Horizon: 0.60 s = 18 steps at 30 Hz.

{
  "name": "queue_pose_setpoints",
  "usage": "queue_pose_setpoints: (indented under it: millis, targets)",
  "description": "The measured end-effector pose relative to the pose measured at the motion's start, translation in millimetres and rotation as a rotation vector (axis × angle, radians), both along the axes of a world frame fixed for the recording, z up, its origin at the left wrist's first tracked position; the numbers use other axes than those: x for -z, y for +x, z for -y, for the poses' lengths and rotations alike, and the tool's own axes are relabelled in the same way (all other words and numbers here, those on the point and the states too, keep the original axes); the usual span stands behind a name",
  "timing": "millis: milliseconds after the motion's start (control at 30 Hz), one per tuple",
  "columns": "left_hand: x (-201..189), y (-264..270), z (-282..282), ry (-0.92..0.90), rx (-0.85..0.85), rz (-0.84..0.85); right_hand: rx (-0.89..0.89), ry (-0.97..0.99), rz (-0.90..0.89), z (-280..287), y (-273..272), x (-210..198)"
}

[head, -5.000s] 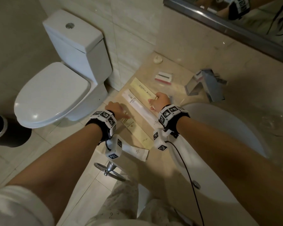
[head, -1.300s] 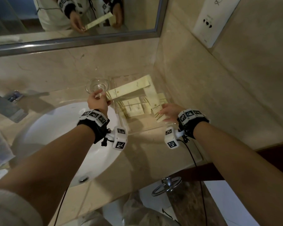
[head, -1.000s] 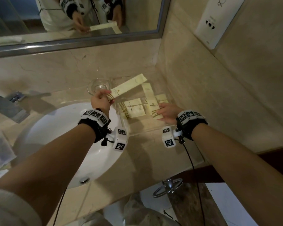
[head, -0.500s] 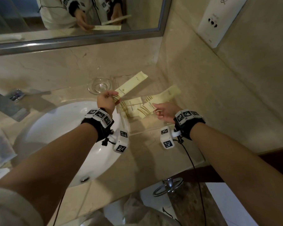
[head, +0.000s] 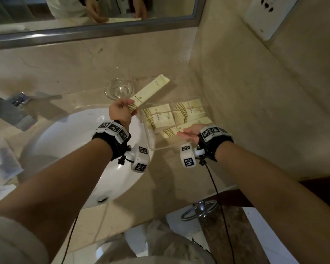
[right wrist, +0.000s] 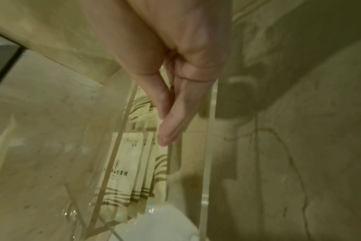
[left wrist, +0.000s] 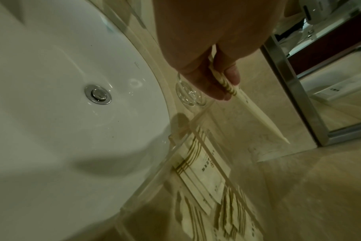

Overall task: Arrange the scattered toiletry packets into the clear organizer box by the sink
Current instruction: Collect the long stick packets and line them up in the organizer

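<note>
A clear organizer box (head: pixel 148 139) stands on the counter in the corner right of the sink, with several pale yellow striped packets (head: pixel 158 115) lying in its compartments. My left hand (head: pixel 130 107) pinches the striped end of a long yellow packet (head: pixel 151 90), which points up and right above the box's back left corner. It shows edge-on (left wrist: pixel 247 106) in the left wrist view, between my left hand's (left wrist: pixel 225 88) thumb and fingers. My right hand (head: pixel 183 132) reaches into the box with straight fingers (right wrist: pixel 165 127) that touch another long packet (head: pixel 171 131) lying in the near compartment.
A small glass dish (head: pixel 119 89) sits just behind my left hand. The white sink basin (head: pixel 69 141) lies to the left with the metal faucet (head: pixel 11 109) beyond. Plastic-wrapped items (head: pixel 2 161) lie at the far left. The tiled wall (head: pixel 255 92) closes the right side.
Over five seconds I turned from the toilet side of the counter to the box. In the last half second my right hand lowered its long packet flat into the box and let go.
</note>
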State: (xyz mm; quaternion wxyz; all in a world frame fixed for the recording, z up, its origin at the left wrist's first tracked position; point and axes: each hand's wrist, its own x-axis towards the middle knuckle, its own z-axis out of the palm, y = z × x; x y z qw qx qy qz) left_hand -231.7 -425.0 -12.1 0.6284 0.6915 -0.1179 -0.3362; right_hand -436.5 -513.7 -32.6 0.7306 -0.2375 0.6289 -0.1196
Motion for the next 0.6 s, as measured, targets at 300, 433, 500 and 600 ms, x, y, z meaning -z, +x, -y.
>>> queue_pose_setpoints:
  millis: [300, 433, 500, 600]
  targets:
    - [1.5, 15.1, -2.8, 0.008, 0.019, 0.039, -0.097, 0.009, 0.005, -9.0, 17.2, 22.6]
    - [9.7, 19.2, -2.9, 0.019, 0.067, 0.047, -0.134, -0.02, 0.069, -4.0, 22.6, 32.8]
    - [13.7, 21.0, -2.7, 0.03, 0.082, 0.052, -0.24, -0.021, 0.0, -4.9, 25.4, 34.6]
    - [15.4, 21.4, -2.4, 0.039, 0.094, 0.056, -0.367, -0.061, -0.063, -0.5, 28.9, 37.8]
